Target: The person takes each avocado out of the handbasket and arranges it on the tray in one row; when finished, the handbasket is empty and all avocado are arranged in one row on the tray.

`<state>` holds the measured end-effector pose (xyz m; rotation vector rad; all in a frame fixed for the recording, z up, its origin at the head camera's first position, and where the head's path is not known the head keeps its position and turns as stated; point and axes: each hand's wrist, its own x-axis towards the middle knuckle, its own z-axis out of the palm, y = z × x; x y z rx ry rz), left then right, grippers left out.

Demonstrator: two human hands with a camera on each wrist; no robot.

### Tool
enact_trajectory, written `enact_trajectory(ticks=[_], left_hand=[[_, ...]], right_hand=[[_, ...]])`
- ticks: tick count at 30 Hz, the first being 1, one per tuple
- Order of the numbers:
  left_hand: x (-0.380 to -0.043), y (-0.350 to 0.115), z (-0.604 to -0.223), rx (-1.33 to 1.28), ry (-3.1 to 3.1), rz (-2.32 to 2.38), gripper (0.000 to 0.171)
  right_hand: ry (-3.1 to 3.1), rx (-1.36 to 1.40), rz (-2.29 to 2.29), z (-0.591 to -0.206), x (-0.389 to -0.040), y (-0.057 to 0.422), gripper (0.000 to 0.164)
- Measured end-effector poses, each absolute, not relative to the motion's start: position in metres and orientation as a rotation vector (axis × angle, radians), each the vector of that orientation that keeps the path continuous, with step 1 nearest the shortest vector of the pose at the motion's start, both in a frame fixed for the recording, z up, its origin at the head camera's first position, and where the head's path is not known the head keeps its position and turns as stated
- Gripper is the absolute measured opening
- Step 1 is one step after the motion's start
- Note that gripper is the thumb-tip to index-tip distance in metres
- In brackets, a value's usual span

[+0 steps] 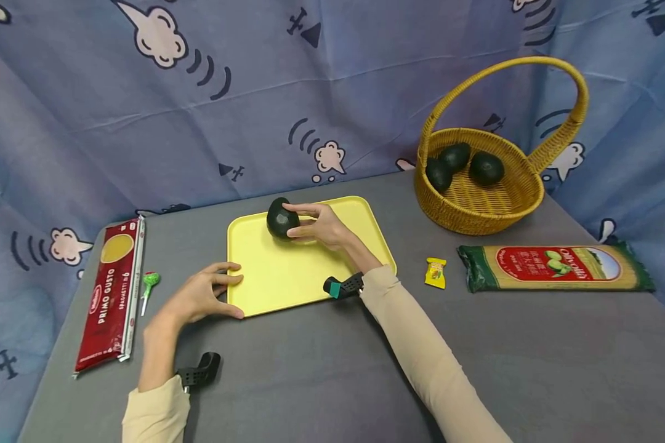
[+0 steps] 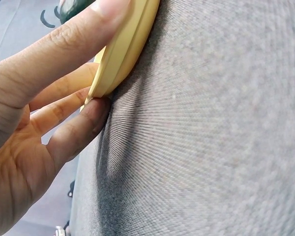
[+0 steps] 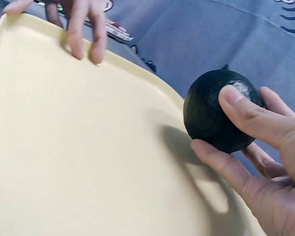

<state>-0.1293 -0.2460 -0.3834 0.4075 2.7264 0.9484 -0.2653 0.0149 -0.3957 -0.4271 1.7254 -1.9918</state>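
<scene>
My right hand [image 1: 326, 226] holds a dark green avocado [image 1: 279, 219] over the back left part of a yellow tray [image 1: 294, 277]. In the right wrist view its fingers and thumb are spread around the avocado [image 3: 206, 113], whose shadow falls on the tray beneath. At the tray's left side, my left hand [image 1: 199, 295] grips the rim. The left wrist view has the thumb against the outer side of the tray [image 2: 137, 34], with fingers reaching over its edge and one fingertip low by the cloth.
A yellow wicker basket [image 1: 476, 224] with several avocados stands back right. Before it lie a yellow candy packet [image 1: 435, 272] and a green-ended pasta pack [image 1: 554, 268]. On the left are a green lollipop [image 1: 151, 280] and a red spaghetti pack [image 1: 108, 295]. Patterned blue cloth [image 1: 266, 147] hangs behind.
</scene>
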Motion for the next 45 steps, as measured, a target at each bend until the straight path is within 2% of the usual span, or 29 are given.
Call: enact_trajectory(ticks=[22,45], left_hand=[[-0.130,-0.247,-0.383,0.379,2.698,0.953,0.075],[-0.133,-0.249,-0.389,0.408,2.722,0.943,0.075]], right_hand=[[1.759,-0.442,-1.959,-0.405,-0.264,-0.060,0.057],[1.749,-0.445,-1.971,-0.405,-0.267,-0.078,0.059]])
